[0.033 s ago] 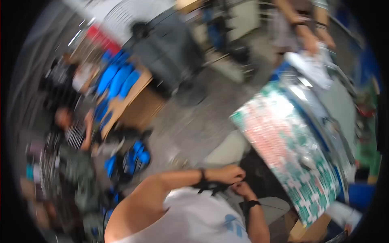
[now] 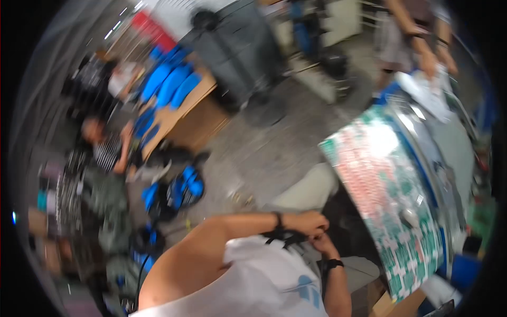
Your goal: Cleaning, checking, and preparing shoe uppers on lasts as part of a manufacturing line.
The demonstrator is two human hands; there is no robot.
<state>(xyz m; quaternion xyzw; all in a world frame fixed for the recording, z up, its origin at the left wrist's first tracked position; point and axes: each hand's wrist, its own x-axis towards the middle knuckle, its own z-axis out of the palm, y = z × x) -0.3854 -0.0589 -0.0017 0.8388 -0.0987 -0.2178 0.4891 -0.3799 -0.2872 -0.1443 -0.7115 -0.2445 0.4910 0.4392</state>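
My left hand (image 2: 310, 224) reaches across from the left with its fingers curled, a dark band around its wrist. Just below and to its right, my right hand (image 2: 323, 244) comes up with a black watch (image 2: 332, 263) on the wrist; its fingers are closed too. The two hands meet in front of my white shirt (image 2: 264, 267), fingertips close together or touching. Black straps (image 2: 285, 239) lie against the shirt beside the left wrist. Whatever sits between the fingers is too small and blurred to make out. Right of both hands is a table covered by a green, white and red patterned sheet (image 2: 364, 164).
A pale rounded object (image 2: 409, 217) rests on the sheet. At the table's far end, another person's hands (image 2: 430, 66) handle white material (image 2: 422, 95). Far left, a cardboard box (image 2: 195, 113) bears blue oval pieces (image 2: 171, 87) near a grey bin (image 2: 237, 53). Another person sits beyond it.
The surroundings have shifted right and slightly down in the picture as the view turned. My hands stay together, slightly farther right, with the fingers still closed.
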